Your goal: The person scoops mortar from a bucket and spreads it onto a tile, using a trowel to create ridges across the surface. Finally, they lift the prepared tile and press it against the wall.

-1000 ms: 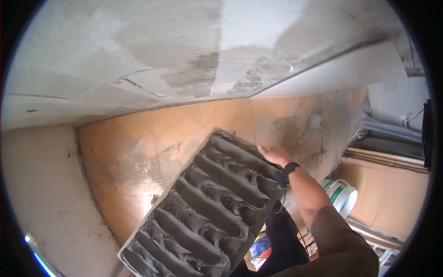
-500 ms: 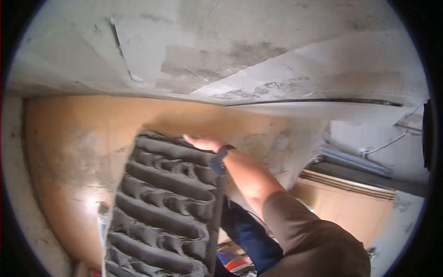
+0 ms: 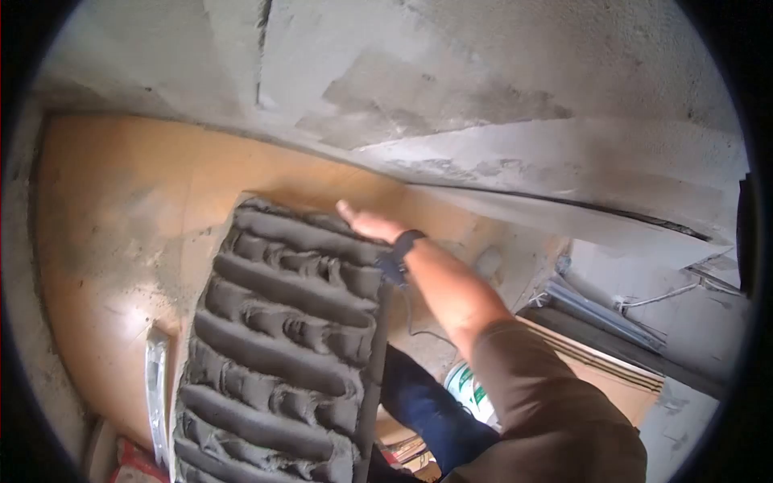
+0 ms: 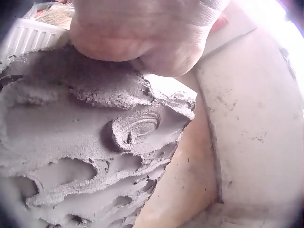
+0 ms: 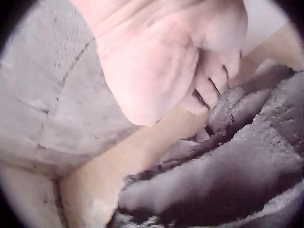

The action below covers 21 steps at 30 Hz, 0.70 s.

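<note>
A large tile (image 3: 374,386) hangs tilted in front of the person, its upper face spread with grey mortar (image 3: 274,322) combed into thick ridges. At the far edge of it, the right hand (image 3: 372,224) grips, thumb sticking up. In the right wrist view the fingers (image 5: 219,78) of that hand curl in at the mortar-covered rim. The left hand (image 4: 142,38) lies outside the head view. Its wrist view shows the heel of the palm over the near end of the tile, fingers folded round the edge and mostly hidden.
Grey, patchy plaster (image 3: 451,88) meets a tan-orange surface (image 3: 121,209) behind the tile. A metal profile (image 3: 157,394) and a red bag (image 3: 138,463) lie at left. Beside the person's leg stands a green-and-white bucket (image 3: 467,390); stacked boards (image 3: 580,354) and pipes (image 3: 604,310) are at right.
In the head view the tile and right arm have shifted left, and the tile has swung from a diagonal to a steeper slant. The camera's view has turned too. The right hand keeps its grip.
</note>
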Tool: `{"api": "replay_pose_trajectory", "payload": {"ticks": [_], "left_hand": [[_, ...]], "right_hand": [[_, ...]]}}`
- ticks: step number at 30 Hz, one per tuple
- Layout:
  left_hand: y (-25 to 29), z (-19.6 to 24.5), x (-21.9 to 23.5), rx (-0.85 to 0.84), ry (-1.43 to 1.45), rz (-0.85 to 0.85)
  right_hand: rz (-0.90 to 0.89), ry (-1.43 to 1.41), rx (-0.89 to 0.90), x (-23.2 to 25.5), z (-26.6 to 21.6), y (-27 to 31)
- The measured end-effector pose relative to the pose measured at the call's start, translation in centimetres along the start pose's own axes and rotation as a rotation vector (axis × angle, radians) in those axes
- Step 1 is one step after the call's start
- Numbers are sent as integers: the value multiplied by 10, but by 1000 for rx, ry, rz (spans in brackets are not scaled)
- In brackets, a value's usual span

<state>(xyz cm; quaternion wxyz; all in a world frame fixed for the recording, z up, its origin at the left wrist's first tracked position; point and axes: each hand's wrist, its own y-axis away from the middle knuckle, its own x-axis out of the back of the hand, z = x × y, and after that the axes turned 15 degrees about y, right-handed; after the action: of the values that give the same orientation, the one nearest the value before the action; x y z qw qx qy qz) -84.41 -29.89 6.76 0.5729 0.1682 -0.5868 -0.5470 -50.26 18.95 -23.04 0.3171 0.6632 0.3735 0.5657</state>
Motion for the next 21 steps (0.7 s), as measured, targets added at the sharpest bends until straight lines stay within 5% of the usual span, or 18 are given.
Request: {"api": "replay_pose_trajectory", "payload": {"ticks": [1, 4, 5, 8, 10, 12, 13, 15, 21], "left_hand": [[4, -1, 6, -9, -11, 0], [23, -1, 24, -44, -57, 4], [30, -4, 30, -51, -68, -3], [46, -7, 40, -71, -95, -34], [56, -10, 43, -80, -119, -65], [67, -14, 48, -104, -134, -87], [74, -15, 51, -119, -144, -93], [84, -21, 60, -159, -175, -106], [97, -20, 88, -280, -292, -191]], "right_hand": [[-20, -93, -84, 4, 2, 11], [794, -79, 71, -15, 62, 67], [961, -382, 185, -55, 104, 91], [-17, -1131, -696, -69, 67, 264], [-382, -1338, -649, -112, 45, 344], [-520, -1415, -682, -123, 0, 373], [-552, -1503, -557, -127, -16, 379], [-491, -1554, -541, -136, -47, 382], [-456, -1583, -609, -171, -60, 406]]}}
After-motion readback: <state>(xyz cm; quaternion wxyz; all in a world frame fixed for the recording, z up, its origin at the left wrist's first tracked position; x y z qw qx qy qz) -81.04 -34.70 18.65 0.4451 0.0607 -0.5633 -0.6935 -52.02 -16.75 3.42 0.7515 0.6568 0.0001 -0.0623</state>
